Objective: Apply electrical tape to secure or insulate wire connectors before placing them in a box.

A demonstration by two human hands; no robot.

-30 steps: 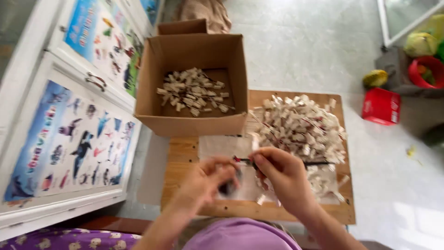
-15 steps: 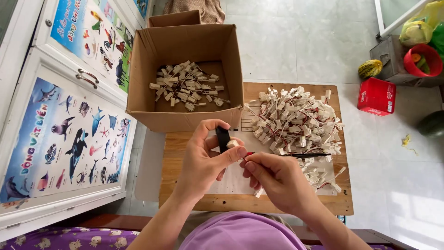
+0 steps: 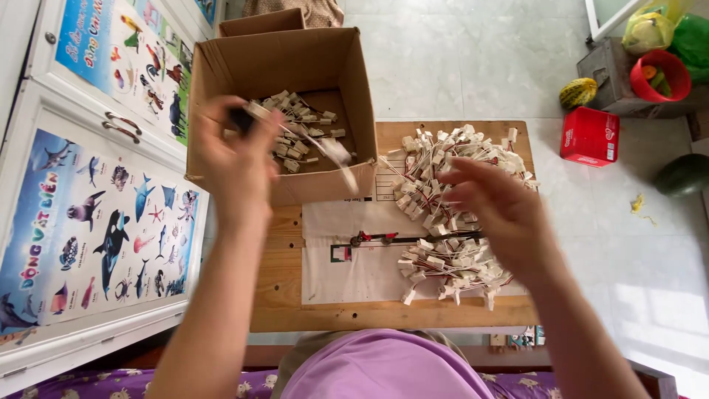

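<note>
My left hand (image 3: 235,159) is raised over the near left corner of an open cardboard box (image 3: 347,66) and pinches a small black piece with a white wired connector (image 3: 336,151) dangling, blurred, over the box. Inside the box lies a heap of white connectors (image 3: 299,118). My right hand (image 3: 496,210) hovers, fingers spread and empty, over a large pile of white connectors with red wires (image 3: 436,162) on a low wooden table (image 3: 281,288). A white paper sheet (image 3: 347,270) lies under the pile, with a thin black tool (image 3: 384,238) on it.
White cabinet doors with animal posters (image 3: 103,222) stand at the left. On the tiled floor to the right are a red box (image 3: 589,137), a red bowl (image 3: 659,76), a yellow fruit (image 3: 577,92) and a dark green melon (image 3: 684,175). My purple-clothed lap (image 3: 369,369) is below.
My left hand has swung up and left from the table's middle to the box, carrying a wired connector. My right hand has let go and moved right, over the pile.
</note>
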